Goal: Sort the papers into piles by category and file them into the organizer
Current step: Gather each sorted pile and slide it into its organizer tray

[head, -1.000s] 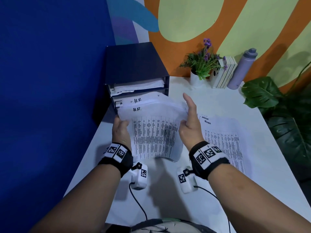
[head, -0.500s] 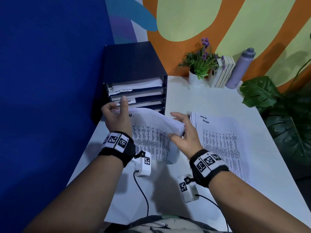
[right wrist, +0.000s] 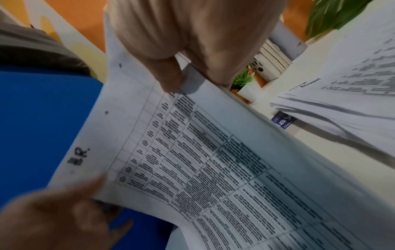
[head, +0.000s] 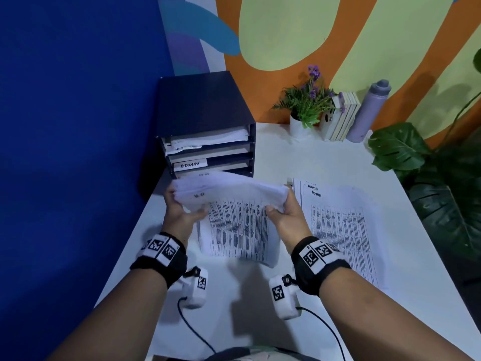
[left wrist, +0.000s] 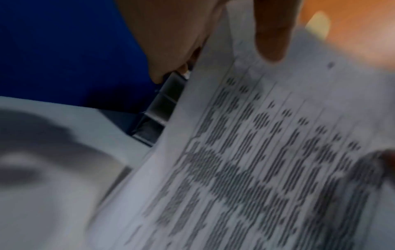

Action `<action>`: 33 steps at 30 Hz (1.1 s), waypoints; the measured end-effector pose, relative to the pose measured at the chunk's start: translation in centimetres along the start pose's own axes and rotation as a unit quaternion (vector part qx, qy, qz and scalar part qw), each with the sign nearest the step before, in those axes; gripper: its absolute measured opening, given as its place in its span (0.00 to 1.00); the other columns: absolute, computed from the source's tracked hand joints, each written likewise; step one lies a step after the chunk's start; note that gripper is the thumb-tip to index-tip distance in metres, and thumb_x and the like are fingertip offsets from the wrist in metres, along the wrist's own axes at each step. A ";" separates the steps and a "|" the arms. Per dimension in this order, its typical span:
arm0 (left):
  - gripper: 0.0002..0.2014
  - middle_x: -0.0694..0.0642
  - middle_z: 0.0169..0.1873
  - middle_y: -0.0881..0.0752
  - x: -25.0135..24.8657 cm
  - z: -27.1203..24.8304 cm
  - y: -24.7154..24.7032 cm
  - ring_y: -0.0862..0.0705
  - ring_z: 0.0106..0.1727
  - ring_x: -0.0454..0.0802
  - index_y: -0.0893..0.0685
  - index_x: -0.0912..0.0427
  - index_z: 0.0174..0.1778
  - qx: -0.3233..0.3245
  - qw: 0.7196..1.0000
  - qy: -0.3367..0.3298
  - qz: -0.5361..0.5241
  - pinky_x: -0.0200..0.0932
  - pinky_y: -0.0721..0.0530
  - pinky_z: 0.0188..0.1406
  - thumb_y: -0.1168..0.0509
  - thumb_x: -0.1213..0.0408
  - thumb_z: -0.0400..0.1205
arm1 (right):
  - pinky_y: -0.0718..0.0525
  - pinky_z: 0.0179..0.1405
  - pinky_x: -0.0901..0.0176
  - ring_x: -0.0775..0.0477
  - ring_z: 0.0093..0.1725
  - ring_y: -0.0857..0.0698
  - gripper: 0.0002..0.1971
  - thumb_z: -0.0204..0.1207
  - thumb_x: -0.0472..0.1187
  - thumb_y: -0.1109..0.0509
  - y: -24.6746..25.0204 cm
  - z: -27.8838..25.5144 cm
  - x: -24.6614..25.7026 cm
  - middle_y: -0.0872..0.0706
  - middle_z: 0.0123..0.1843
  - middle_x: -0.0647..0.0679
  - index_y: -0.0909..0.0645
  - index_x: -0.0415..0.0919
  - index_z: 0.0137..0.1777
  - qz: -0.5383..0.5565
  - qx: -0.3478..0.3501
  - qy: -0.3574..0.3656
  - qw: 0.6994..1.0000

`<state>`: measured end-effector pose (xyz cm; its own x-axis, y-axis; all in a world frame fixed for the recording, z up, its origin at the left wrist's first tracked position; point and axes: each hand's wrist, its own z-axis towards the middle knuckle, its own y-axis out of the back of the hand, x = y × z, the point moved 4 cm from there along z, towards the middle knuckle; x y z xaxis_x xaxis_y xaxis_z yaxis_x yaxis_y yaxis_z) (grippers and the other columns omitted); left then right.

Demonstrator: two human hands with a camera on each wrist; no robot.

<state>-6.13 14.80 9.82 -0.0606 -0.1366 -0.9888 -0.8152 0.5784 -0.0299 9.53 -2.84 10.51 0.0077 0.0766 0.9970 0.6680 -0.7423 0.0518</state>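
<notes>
Both hands hold a stack of printed sheets marked H.R. [head: 234,217] just in front of the dark organizer [head: 205,121]. My left hand [head: 182,209] grips its upper left corner, thumb on top [left wrist: 271,33]. My right hand [head: 283,212] pinches the upper right corner [right wrist: 177,71]. The stack [right wrist: 192,160] bows, its far edge curling toward the lowest slots while the near edge hangs over the table. A second pile headed ADMIN [head: 343,222] lies flat on the white table to the right. The organizer's top slot holds papers [head: 208,139]; a lower shelf carries an ADMIN label [head: 190,164].
A blue wall [head: 78,152] runs close on the left. At the back stand a potted plant [head: 304,105], books [head: 341,115] and a lilac bottle [head: 369,110]. Large green leaves [head: 429,178] crowd the table's right edge. White table surface [head: 312,157] shows behind the piles.
The hands regripped the H.R. stack from its sides to its top corners. The stack dropped from the upper slots to the organizer's lowest slots and now bows.
</notes>
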 end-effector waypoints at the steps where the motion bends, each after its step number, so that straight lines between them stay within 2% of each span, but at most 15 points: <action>1: 0.39 0.49 0.65 0.22 1.1 0.0 0.3 0.23 0.66 0.49 0.37 0.42 0.74 -0.006 0.998 0.047 0.052 0.45 0.31 0.65 0.29 0.77 0.75 | 0.19 0.56 0.58 0.58 0.49 0.18 0.23 0.80 0.26 0.35 0.0 0.1 -0.1 0.17 0.49 0.56 0.25 0.61 0.53 0.004 0.002 0.000 1.000; 3: 0.34 0.58 0.70 0.24 2.5 0.4 0.6 0.26 0.73 0.59 0.39 0.58 0.80 -0.040 0.985 0.112 0.124 0.47 0.33 0.68 0.30 0.70 0.80 | 0.19 0.59 0.54 0.53 0.53 0.17 0.26 0.78 0.25 0.34 0.0 0.4 -0.3 0.17 0.53 0.53 0.26 0.64 0.55 0.015 0.009 -0.005 1.000; 5: 0.26 0.66 0.68 0.21 2.8 0.9 0.5 0.23 0.71 0.63 0.30 0.70 0.74 -0.060 0.981 0.109 0.148 0.46 0.28 0.66 0.33 0.66 0.82 | 0.18 0.60 0.53 0.50 0.57 0.18 0.32 0.78 0.25 0.34 -0.1 0.5 -0.3 0.19 0.57 0.49 0.27 0.73 0.54 0.034 0.011 -0.009 0.999; 7: 0.22 0.60 0.65 0.17 2.6 1.1 0.1 0.21 0.68 0.59 0.29 0.62 0.74 -0.043 0.991 0.062 0.111 0.47 0.27 0.70 0.36 0.68 0.84 | 0.19 0.63 0.53 0.49 0.61 0.18 0.32 0.79 0.26 0.34 -0.2 0.9 -0.3 0.18 0.62 0.48 0.28 0.72 0.58 0.050 0.004 -0.012 0.999; 9: 0.18 0.51 0.63 0.17 2.4 1.0 -0.3 0.21 0.68 0.52 0.26 0.53 0.70 -0.023 0.994 0.014 0.104 0.48 0.30 0.74 0.39 0.69 0.85 | 0.19 0.61 0.54 0.49 0.61 0.18 0.28 0.78 0.24 0.35 -0.4 1.3 -0.1 0.17 0.62 0.47 0.26 0.64 0.61 0.062 -0.022 -0.003 0.998; 12: 0.15 0.47 0.58 0.15 1.2 0.9 -0.1 0.18 0.64 0.48 0.23 0.47 0.63 -0.061 0.995 -0.035 0.065 0.43 0.26 0.69 0.40 0.71 0.85 | 0.18 0.59 0.53 0.50 0.58 0.17 0.28 0.78 0.22 0.36 -0.8 1.7 0.3 0.15 0.58 0.51 0.24 0.59 0.60 0.081 -0.051 0.012 0.995; 16: 0.19 0.39 0.56 0.16 0.7 0.3 0.5 0.18 0.57 0.31 0.25 0.36 0.57 -0.085 0.994 -0.062 0.015 0.34 0.24 0.60 0.41 0.70 0.86 | 0.15 0.59 0.48 0.55 0.50 0.16 0.23 0.79 0.26 0.35 -1.7 1.6 0.7 0.16 0.51 0.52 0.27 0.61 0.54 0.049 -0.038 0.045 0.997; 17: 0.19 0.38 0.56 0.16 1.0 0.2 0.7 0.18 0.57 0.30 0.25 0.33 0.57 -0.086 0.994 -0.062 0.017 0.34 0.24 0.59 0.40 0.68 0.86 | 0.13 0.56 0.56 0.61 0.48 0.16 0.22 0.80 0.26 0.35 -1.9 1.4 0.8 0.17 0.50 0.53 0.30 0.59 0.55 0.050 -0.032 0.049 0.997; 19: 0.19 0.40 0.56 0.15 1.5 0.0 0.9 0.17 0.58 0.36 0.26 0.27 0.56 -0.080 0.995 -0.056 0.022 0.39 0.22 0.59 0.37 0.63 0.84 | 0.19 0.46 0.77 0.74 0.45 0.18 0.21 0.81 0.24 0.37 -2.3 1.2 0.6 0.22 0.52 0.58 0.34 0.53 0.57 0.054 -0.018 0.052 0.997; 20: 0.18 0.42 0.56 0.15 1.9 -0.1 1.1 0.16 0.59 0.40 0.26 0.27 0.56 -0.078 0.995 -0.048 0.030 0.43 0.21 0.60 0.35 0.61 0.83 | 0.21 0.44 0.79 0.73 0.47 0.19 0.22 0.80 0.23 0.37 -2.5 1.1 0.4 0.23 0.54 0.58 0.35 0.53 0.59 0.042 -0.015 0.052 0.998; 23: 0.17 0.46 0.58 0.15 3.9 -0.2 1.4 0.16 0.61 0.47 0.26 0.37 0.62 -0.068 0.994 -0.010 0.080 0.51 0.20 0.64 0.33 0.60 0.81 | 0.21 0.47 0.77 0.64 0.51 0.23 0.27 0.77 0.22 0.36 -2.6 1.1 -0.9 0.26 0.56 0.55 0.40 0.51 0.64 -0.016 -0.009 0.026 0.999; 26: 0.17 0.48 0.59 0.15 5.6 -0.2 1.5 0.17 0.61 0.50 0.27 0.42 0.66 -0.068 0.989 0.034 0.125 0.56 0.21 0.67 0.36 0.59 0.82 | 0.20 0.44 0.71 0.61 0.46 0.22 0.26 0.78 0.25 0.36 -3.0 1.5 -1.9 0.24 0.53 0.51 0.42 0.49 0.66 -0.074 0.013 -0.012 0.997; 28: 0.14 0.49 0.56 0.15 5.7 -0.1 1.7 0.17 0.58 0.50 0.25 0.47 0.65 -0.095 0.987 0.046 0.125 0.53 0.20 0.64 0.39 0.63 0.84 | 0.17 0.38 0.69 0.58 0.42 0.19 0.23 0.78 0.26 0.34 -3.0 2.1 -1.9 0.21 0.49 0.50 0.37 0.49 0.63 -0.069 0.009 -0.017 0.997; 31: 0.10 0.49 0.53 0.17 6.0 0.0 2.4 0.18 0.56 0.52 0.26 0.48 0.60 -0.115 0.982 0.074 0.131 0.47 0.23 0.54 0.40 0.63 0.85 | 0.17 0.32 0.62 0.56 0.36 0.16 0.12 0.79 0.30 0.33 -3.4 3.3 -2.4 0.16 0.43 0.47 0.28 0.47 0.53 -0.055 0.001 -0.036 0.998; 33: 0.09 0.51 0.52 0.17 6.7 0.0 3.1 0.19 0.52 0.53 0.26 0.51 0.61 -0.105 0.974 0.116 0.162 0.45 0.25 0.50 0.40 0.60 0.85 | 0.17 0.32 0.52 0.46 0.36 0.16 0.09 0.79 0.32 0.34 -4.4 4.1 -3.7 0.14 0.43 0.38 0.27 0.46 0.51 -0.044 0.002 -0.075 0.996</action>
<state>-9.09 15.72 3.11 -0.4438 -0.1658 -0.8806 -0.8295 0.4479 0.3337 9.59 2.91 6.37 0.0596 0.2404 0.9688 0.6734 -0.7261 0.1387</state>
